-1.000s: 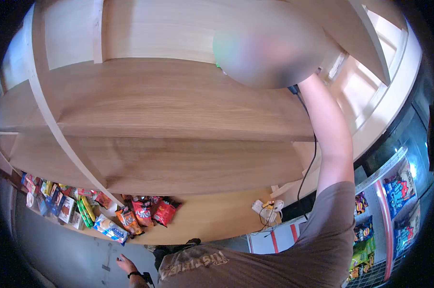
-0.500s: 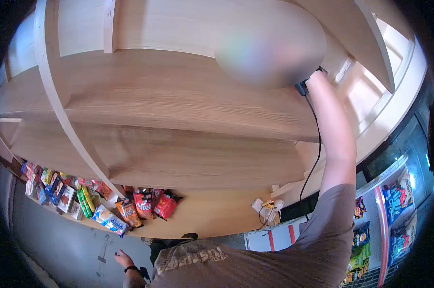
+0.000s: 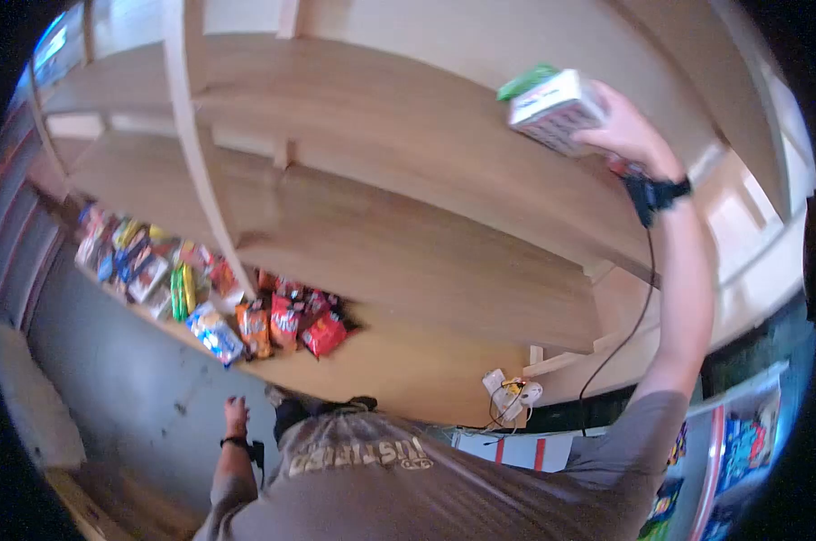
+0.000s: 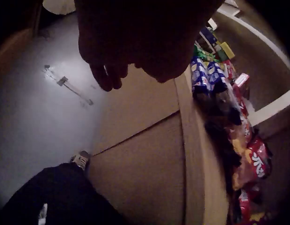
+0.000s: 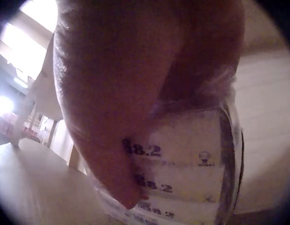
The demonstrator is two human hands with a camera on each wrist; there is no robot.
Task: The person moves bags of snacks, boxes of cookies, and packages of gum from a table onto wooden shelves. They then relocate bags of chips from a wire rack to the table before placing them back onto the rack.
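In the head view my right hand (image 3: 626, 131) grips a white box-shaped pack (image 3: 559, 110) above the upper shelf, with a green packet (image 3: 527, 82) at its far side. The right wrist view has the thumb and palm of my right hand (image 5: 121, 108) against the clear-wrapped pack (image 5: 182, 159), which bears rows of printed numbers. My left hand (image 3: 236, 417) hangs low at the left, holding nothing. Seen from the left wrist, my left hand (image 4: 135, 47) is a dark shape with loosely bent fingers, over the counter front.
Bare wooden shelves (image 3: 381, 117) span the upper view. Snack bags (image 3: 325, 334) and boxes (image 3: 146, 278) lie along the lower counter (image 3: 408, 361) at the left. White sockets with cables (image 3: 513, 397) sit at its right end. A cable (image 3: 638, 325) hangs from the right wrist; a snack rack (image 3: 715, 460) stands at the right.
The head view has shifted and tilted. My right hand and the pack, earlier hidden by a blurred patch, now show. My left hand still hangs low.
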